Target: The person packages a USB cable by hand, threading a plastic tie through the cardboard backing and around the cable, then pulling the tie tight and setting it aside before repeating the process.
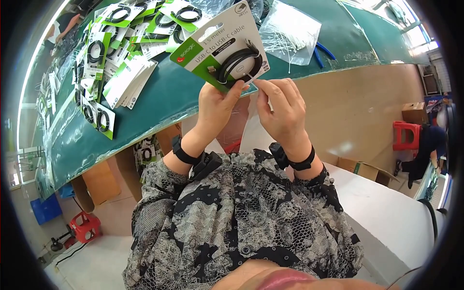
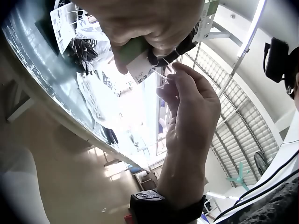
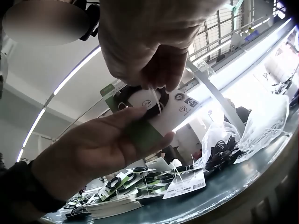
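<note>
My left hand grips the lower edge of a green and white USB-C cable card, thumb on its front. A coiled black cable sits on the card's face. Just to the right, my right hand pinches a thin white cable tie at the card's lower edge. In the left wrist view the tie runs from the right fingertips to the card and cable. Both hands are raised in front of the table's near edge.
Several carded cables lie heaped on the green table at the left, beside a fanned stack of cards. A clear bag of white cable ties and a blue-handled tool lie at the right. Red stools stand on the floor.
</note>
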Available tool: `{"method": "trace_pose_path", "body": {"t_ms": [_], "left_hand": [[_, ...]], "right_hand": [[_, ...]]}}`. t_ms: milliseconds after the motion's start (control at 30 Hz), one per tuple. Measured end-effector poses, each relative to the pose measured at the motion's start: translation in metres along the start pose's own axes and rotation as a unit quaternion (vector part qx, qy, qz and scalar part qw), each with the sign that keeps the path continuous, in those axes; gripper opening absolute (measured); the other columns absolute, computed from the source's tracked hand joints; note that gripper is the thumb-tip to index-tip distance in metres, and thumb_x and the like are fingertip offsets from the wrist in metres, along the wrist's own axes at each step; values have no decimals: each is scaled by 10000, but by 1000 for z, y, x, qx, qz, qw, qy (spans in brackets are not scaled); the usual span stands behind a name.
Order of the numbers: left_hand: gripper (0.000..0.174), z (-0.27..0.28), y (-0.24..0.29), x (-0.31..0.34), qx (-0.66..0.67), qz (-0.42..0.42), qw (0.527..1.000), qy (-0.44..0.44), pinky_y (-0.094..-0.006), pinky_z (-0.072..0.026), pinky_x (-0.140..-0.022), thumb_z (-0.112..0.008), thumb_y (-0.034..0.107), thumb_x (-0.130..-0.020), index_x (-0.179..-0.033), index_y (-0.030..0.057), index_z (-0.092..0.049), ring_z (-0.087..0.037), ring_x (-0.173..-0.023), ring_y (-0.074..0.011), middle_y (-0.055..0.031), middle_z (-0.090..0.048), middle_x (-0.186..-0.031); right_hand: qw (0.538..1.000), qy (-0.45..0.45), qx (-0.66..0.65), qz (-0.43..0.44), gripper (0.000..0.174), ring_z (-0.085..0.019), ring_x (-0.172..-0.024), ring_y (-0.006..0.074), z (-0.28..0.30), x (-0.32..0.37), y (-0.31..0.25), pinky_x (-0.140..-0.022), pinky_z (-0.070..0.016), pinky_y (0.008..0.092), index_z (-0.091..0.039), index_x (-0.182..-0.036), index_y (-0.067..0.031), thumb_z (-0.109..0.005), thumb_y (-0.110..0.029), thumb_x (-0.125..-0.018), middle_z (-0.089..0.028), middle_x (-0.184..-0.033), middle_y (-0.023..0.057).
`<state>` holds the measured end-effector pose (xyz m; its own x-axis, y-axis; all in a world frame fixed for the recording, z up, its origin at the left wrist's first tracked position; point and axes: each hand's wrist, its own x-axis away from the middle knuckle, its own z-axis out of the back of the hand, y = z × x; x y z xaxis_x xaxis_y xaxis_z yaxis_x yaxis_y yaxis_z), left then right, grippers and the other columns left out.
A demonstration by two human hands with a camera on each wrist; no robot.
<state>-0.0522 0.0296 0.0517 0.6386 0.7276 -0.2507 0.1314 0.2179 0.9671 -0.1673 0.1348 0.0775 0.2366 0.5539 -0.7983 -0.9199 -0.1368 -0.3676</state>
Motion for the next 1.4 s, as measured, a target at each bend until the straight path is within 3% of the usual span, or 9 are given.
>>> {"method": "trace_pose_path", "body": {"t_ms": [333,767,1033,1133,1167,1200,1267,1300,1400], "left_hand": [[130,2,-9,2,-93,-81,992,33,-345,-464,-650,-663,81,-831,-928,-4,-669,-612,-743,-274,-127,-660,-856],[123,7,-6,4,-120,-87,989,25,-352,-462,-656,-662,69,-824,-909,-19,-660,-610,-729,-293,-136,-661,-848],[236,11,-1,8,-181,-90,979,23,-340,-470,-673,-677,49,-781,-1001,-19,-627,-596,-872,-278,-126,-608,-963],[354,16,14,2,-312,-357,881,-8,-327,-489,-732,-690,37,-732,-1057,-53,-585,-566,-959,-292,-141,-565,-1026],[354,15,16,3,-311,-357,881,-5,-327,-489,-732,-690,37,-732,-1057,-53,-585,-566,-959,-292,-141,-565,-1026],[374,14,18,6,-306,-350,885,5,-325,-491,-755,-693,39,-720,-1060,-66,-577,-563,-965,-296,-149,-564,-1028],[416,11,20,10,-294,-335,895,25,-321,-496,-802,-701,43,-696,-1064,-91,-562,-557,-975,-303,-165,-561,-1034],[416,12,19,10,-293,-334,895,27,-321,-496,-802,-701,43,-696,-1064,-91,-562,-557,-975,-303,-165,-561,-1034],[425,18,17,10,-320,-338,885,0,-320,-495,-829,-712,58,-697,-1065,-93,-563,-562,-972,-301,-176,-554,-1041]], "right_hand": [[1000,-9,-9,-14,247,-586,-680,225,-2,-3,-3,-592,-481,316,-657,-884,-26,-646,106,-675,-616,-804,71],[1000,-16,-7,-9,249,-590,-686,222,-8,-1,-4,-591,-484,318,-657,-881,-23,-653,101,-666,-617,-796,70],[998,-45,-8,-38,229,-624,-737,265,-5,3,-7,-639,-501,331,-665,-883,-25,-665,65,-672,-640,-813,78],[995,-103,9,2,418,-627,-975,302,-2,25,5,-800,-527,361,-603,-1119,-33,-714,-160,-737,-638,-1063,134],[994,-105,10,4,418,-627,-975,302,-4,34,4,-800,-527,361,-603,-1119,-33,-714,-160,-737,-638,-1063,134],[973,-112,-148,-137,526,-589,-1049,306,-6,45,1,-854,-510,379,-535,-1197,-38,-705,-251,-747,-584,-1155,148],[800,-113,-435,-398,758,-514,-1196,313,-9,58,-2,-961,-476,413,-398,-1354,-50,-688,-434,-767,-477,-1338,175],[800,-115,-434,-397,758,-514,-1196,313,-9,58,-1,-961,-476,413,-398,-1354,-50,-688,-434,-767,-477,-1338,175],[893,-125,-316,-296,642,-539,-1151,318,-10,58,-1,-938,-476,423,-463,-1270,-46,-697,-350,-756,-514,-1284,175]]}}
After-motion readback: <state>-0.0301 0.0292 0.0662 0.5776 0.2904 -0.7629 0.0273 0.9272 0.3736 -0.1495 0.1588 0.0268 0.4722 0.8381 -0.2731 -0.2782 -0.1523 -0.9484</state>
